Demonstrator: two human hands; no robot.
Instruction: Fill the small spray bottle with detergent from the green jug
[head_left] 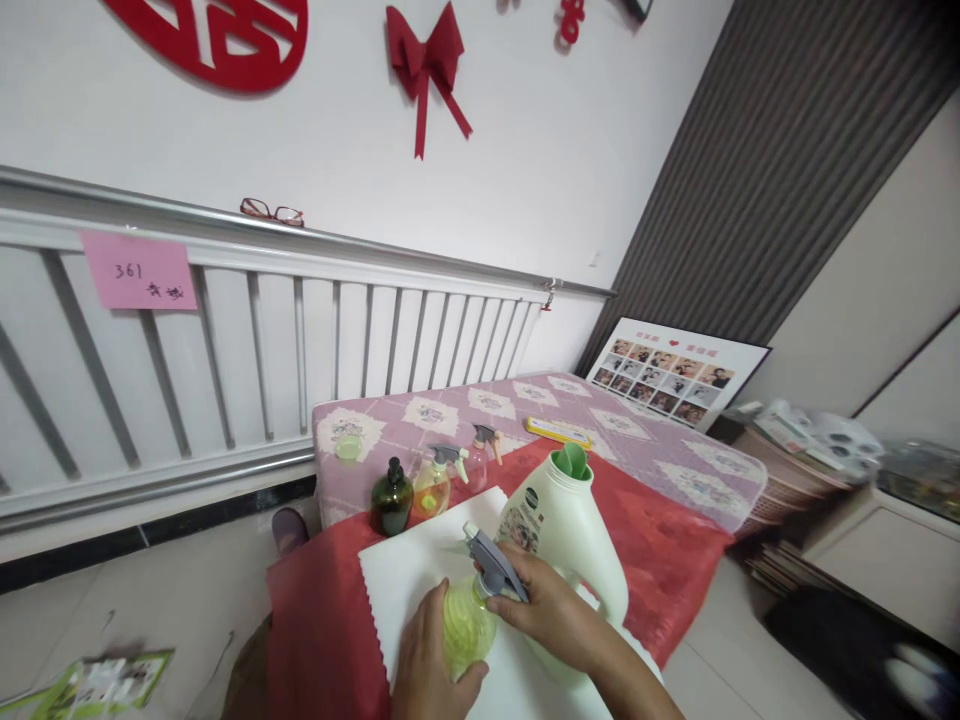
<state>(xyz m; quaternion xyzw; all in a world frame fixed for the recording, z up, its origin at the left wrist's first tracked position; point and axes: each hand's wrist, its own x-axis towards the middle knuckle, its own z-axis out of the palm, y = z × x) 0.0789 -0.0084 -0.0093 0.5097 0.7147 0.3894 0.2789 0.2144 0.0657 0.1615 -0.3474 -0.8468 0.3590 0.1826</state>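
Yellow-green spray bottle [466, 628] was over the white mat [405, 560], the left hand [435, 655] gripping round its body, the right hand's [536, 600] grip pinching its gray trigger head [496, 568]. Beside stood an uncapped pale-green jug [562, 515]; orange liquid showed in another sprayer [435, 485].

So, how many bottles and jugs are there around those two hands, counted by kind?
With a spray trigger: 3 (yellow-green bottle, amber bottle, orange-triggered bottle)
With a pump top: 1 (dark green bottle)
With a big side handle: 1 (pale jug)
Total: 5
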